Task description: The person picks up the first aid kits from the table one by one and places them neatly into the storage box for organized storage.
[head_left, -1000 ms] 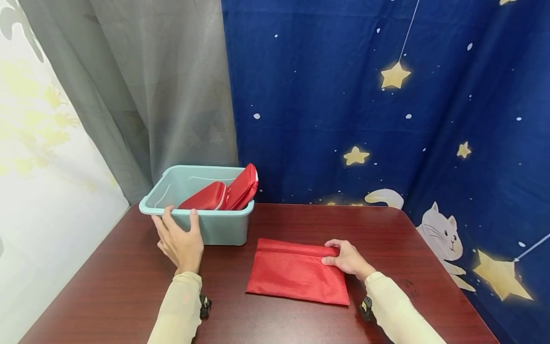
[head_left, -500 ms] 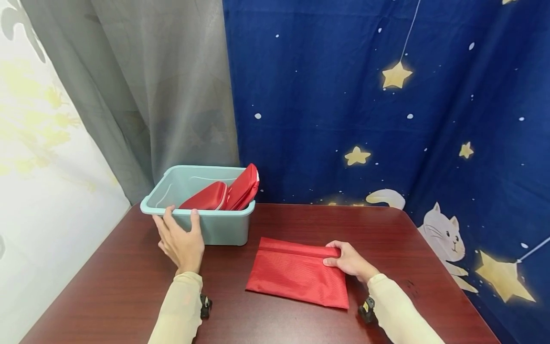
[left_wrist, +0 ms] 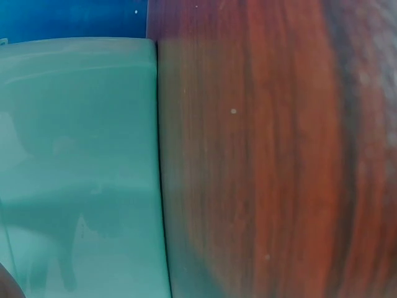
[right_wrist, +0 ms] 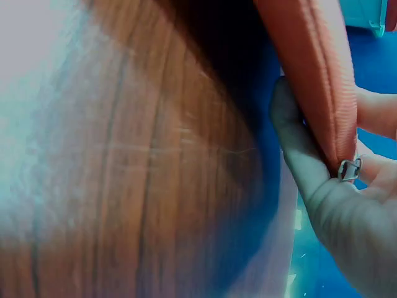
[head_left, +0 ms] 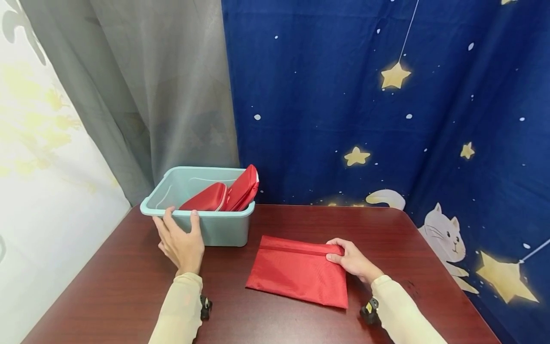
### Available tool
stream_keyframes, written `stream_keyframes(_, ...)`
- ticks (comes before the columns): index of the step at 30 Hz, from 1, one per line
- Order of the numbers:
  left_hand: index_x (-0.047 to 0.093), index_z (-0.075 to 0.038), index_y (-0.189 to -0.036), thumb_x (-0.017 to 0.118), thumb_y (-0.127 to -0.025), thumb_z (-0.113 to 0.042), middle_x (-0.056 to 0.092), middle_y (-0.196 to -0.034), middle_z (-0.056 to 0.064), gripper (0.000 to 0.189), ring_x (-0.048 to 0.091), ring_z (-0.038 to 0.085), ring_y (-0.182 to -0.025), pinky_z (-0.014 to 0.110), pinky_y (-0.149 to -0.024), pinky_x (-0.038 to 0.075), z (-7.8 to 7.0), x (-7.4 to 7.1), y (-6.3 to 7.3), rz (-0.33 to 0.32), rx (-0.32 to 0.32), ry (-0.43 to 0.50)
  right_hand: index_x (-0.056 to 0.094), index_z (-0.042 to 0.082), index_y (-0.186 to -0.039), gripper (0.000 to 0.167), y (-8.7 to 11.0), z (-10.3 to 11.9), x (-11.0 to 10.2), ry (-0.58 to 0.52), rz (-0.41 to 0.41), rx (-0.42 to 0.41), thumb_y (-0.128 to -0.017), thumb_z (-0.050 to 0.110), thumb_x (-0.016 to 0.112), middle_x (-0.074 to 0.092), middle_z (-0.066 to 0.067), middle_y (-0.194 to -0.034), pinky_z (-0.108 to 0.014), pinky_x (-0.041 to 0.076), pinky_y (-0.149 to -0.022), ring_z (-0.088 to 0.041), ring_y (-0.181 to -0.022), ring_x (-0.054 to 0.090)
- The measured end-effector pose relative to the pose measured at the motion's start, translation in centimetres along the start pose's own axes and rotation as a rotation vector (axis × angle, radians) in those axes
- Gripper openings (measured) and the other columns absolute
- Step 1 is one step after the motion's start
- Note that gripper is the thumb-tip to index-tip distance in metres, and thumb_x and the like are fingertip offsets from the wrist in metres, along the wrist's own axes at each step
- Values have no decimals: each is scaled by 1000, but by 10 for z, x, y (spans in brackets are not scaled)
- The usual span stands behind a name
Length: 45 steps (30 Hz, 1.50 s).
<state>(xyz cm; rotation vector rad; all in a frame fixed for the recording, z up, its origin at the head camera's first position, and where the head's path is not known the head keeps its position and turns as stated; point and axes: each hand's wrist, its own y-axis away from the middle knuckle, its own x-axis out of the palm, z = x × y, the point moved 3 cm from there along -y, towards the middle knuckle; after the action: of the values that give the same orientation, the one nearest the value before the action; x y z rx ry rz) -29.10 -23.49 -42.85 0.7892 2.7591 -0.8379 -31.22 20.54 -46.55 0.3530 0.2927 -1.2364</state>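
In the head view a flat red zipper pouch (head_left: 296,274) lies in front of me, its zipped edge on the far side. My right hand (head_left: 354,260) pinches its far right corner between thumb and fingers. The right wrist view shows that corner of the pouch (right_wrist: 329,81) off the table, a metal zipper pull (right_wrist: 350,169) at its end. At the left, my left hand (head_left: 185,243) is spread against the near wall of a pale teal plastic bin (head_left: 225,229), fingertips at the rim. Two red cases (head_left: 206,197) (head_left: 242,188) stand tilted inside, one rising above the rim.
A dark red wood-grain table (head_left: 275,325) bears everything. Behind it hang a grey curtain (head_left: 185,95) and a blue star-patterned curtain (head_left: 309,95). A white patterned surface (head_left: 51,215) borders the left side.
My right hand has shifted slightly up and right, and the pouch's zipped edge has risen a little with it. The left hand and bin hold still.
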Motion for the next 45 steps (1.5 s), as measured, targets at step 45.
stream_keyframes(45, 44, -23, -141, 60, -92, -51, 18, -165, 9, 59, 23, 28, -148, 60, -98, 27, -3, -2, 2, 2, -7, -2, 39, -5, -144, 50, -13, 77, -64, -378, -6, -55, -101, 12, 58, 62, -4, -116, -34, 56, -81, -15, -93, 70)
